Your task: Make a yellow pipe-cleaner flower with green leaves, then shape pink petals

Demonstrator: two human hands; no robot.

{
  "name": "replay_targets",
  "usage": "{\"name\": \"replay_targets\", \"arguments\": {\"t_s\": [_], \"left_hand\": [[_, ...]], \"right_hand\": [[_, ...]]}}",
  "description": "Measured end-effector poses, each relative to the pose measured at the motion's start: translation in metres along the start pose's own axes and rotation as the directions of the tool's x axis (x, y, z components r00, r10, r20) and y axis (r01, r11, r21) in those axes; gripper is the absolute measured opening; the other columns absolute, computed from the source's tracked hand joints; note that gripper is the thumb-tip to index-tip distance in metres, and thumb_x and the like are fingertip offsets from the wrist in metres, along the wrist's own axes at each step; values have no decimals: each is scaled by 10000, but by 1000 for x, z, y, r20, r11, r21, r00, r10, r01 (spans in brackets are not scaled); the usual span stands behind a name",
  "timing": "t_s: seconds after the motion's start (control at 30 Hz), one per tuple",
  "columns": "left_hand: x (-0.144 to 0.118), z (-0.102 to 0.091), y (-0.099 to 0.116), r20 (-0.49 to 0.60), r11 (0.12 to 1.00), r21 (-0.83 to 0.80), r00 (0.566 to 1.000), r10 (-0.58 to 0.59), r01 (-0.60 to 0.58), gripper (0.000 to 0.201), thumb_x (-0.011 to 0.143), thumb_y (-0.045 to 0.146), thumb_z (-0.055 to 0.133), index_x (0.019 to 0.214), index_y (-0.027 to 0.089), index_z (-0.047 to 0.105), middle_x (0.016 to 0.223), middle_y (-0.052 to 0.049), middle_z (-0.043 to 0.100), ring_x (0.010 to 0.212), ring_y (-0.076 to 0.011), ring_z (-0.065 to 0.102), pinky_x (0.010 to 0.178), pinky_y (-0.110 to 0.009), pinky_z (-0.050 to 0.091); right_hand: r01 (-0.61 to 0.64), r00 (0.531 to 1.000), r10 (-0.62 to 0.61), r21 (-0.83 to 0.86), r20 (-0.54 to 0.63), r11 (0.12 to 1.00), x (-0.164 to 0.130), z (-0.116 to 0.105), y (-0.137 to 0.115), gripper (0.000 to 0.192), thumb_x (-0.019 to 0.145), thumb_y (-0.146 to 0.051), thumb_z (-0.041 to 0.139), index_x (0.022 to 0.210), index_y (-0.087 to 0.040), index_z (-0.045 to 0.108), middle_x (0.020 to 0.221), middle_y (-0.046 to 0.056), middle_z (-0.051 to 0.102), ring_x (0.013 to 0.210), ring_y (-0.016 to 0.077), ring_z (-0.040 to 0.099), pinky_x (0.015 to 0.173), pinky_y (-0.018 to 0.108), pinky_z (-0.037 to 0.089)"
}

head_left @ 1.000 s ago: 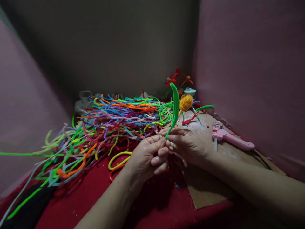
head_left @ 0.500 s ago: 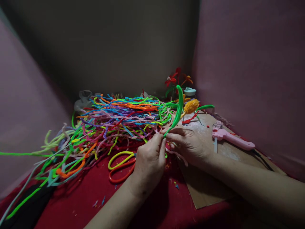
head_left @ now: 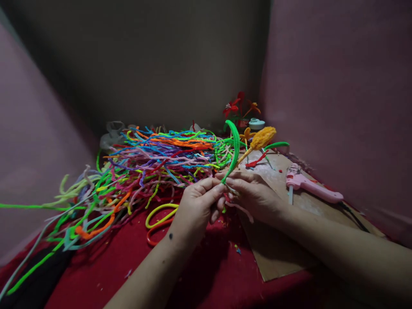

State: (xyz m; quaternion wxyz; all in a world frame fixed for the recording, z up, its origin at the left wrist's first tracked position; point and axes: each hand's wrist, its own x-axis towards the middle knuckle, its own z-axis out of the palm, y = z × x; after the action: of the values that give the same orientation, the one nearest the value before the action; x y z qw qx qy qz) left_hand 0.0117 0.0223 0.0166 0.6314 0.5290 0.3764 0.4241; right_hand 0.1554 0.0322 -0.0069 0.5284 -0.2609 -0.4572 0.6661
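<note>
I have both hands meeting over the middle of the red surface (head_left: 199,279), my left hand (head_left: 196,206) and right hand (head_left: 254,195) each pinching the base of a green pipe cleaner (head_left: 234,146) beside a yellow-tipped stem (head_left: 262,137). I judge I'm twisting green onto that stem; next needs tight turns. Forearms angle inward, knuckles up.

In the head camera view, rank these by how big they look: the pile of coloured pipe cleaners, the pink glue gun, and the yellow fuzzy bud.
1. Pile of coloured pipe cleaners, by far the largest.
2. Pink glue gun.
3. Yellow fuzzy bud, smallest, though it lies farther from the camera, so that gap is less sure.
</note>
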Motion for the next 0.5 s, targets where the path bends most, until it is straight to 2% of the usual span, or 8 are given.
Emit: {"name": "replay_targets", "arguments": {"t_s": [0.2, 0.3, 0.37, 0.4, 0.43, 0.47, 0.5], "left_hand": [[4, -9, -4, 220, 938, -300, 969, -112, 176, 99, 793, 229, 581, 756, 137, 577, 459, 65, 446, 294, 2, 250, 314, -117, 209], [5, -10, -3, 292, 917, -339, 950, -111, 211, 81, 798, 226, 570, 825, 151, 585, 469, 76, 423, 297, 0, 208, 315, -123, 202], [4, -8, -2, 246, 958, -235, 964, -103, 162, 103, 804, 251, 557, 802, 152, 584, 484, 64, 435, 312, -13, 240, 327, -137, 209], [3, -6, -2, 188, 987, -125, 980, -71, 96, 130, 811, 268, 546, 765, 151, 581, 495, 51, 449, 331, -26, 279, 343, -148, 232], [2, -5, -3, 112, 1000, 23, 994, -1, -2, 160, 816, 280, 536, 724, 155, 577, 514, 34, 469, 365, -45, 332, 372, -163, 266], [0, -3, -4, 39, 974, 198, 993, 108, -114, 180, 817, 286, 533, 694, 162, 575, 544, 17, 494, 419, -69, 391, 420, -179, 310], [-1, -1, -6, -14, 901, 377, 971, 238, -216, 184, 815, 285, 537, 678, 171, 578, 580, 1, 517, 486, -94, 441, 484, -197, 348]], "right_hand": [[-14, 997, 12, 27, 70, 1000, 2, -1, 1, 194, 777, -247, 644, 959, -204, 696, 762, 16, 634, 650, 100, 556, 642, 255, 440], [-9, 997, 7, 30, 73, 999, 2, -1, 3, 170, 771, -238, 646, 929, -202, 697, 733, 6, 606, 638, 95, 528, 605, 240, 420], [-22, 999, 20, 47, 48, 999, 2, -1, 3, 148, 757, -235, 657, 895, -198, 697, 709, -4, 585, 591, 84, 493, 577, 237, 402], [-31, 999, 30, 56, 26, 998, 2, 0, 3, 141, 746, -236, 667, 879, -196, 698, 687, -12, 572, 560, 76, 467, 559, 234, 392], [-39, 999, 39, 63, 1, 997, 1, 0, 3, 140, 734, -237, 678, 866, -195, 699, 671, -17, 562, 535, 69, 442, 544, 231, 381], [-43, 999, 44, 70, -26, 997, 1, 1, 3, 142, 721, -239, 690, 854, -194, 702, 663, -21, 557, 517, 64, 421, 530, 228, 371], [-43, 998, 46, 77, -49, 996, 1, 1, 3, 147, 708, -240, 701, 848, -195, 706, 667, -21, 561, 507, 60, 407, 522, 226, 365]]}}
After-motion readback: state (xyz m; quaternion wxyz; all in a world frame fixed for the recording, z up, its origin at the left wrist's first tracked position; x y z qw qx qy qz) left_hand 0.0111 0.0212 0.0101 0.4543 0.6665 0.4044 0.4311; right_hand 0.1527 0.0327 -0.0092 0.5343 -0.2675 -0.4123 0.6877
